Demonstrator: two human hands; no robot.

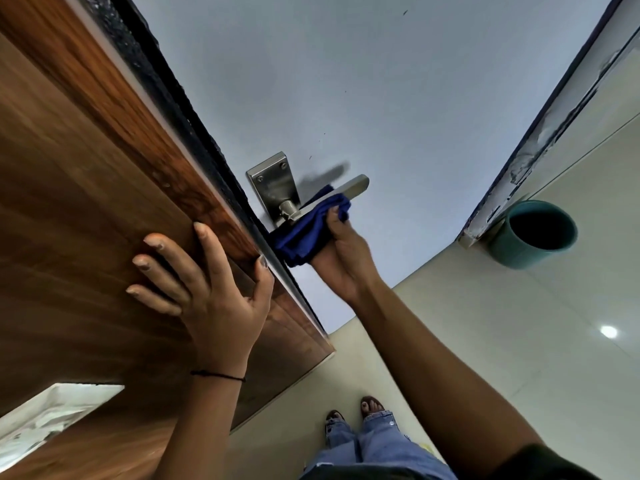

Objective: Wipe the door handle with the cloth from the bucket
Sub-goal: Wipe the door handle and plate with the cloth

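A silver lever door handle (356,186) on its metal backplate (273,183) is fixed to the pale grey door face (381,98). My right hand (341,258) grips a bunched blue cloth (304,237) and presses it against the underside and middle of the lever; the lever's tip sticks out past the cloth. My left hand (204,282) lies flat with fingers spread on the brown wooden surface (86,188) beside the door's dark edge, its thumb at the edge. A teal bucket (535,233) stands on the floor by the door frame, its inside dark.
The door's black edge strip (194,123) runs diagonally between the wood surface and the grey face. A white chipped door frame (540,143) rises at the right. Beige floor tiles (519,323) lie below, with my feet and jeans (370,434) at the bottom.
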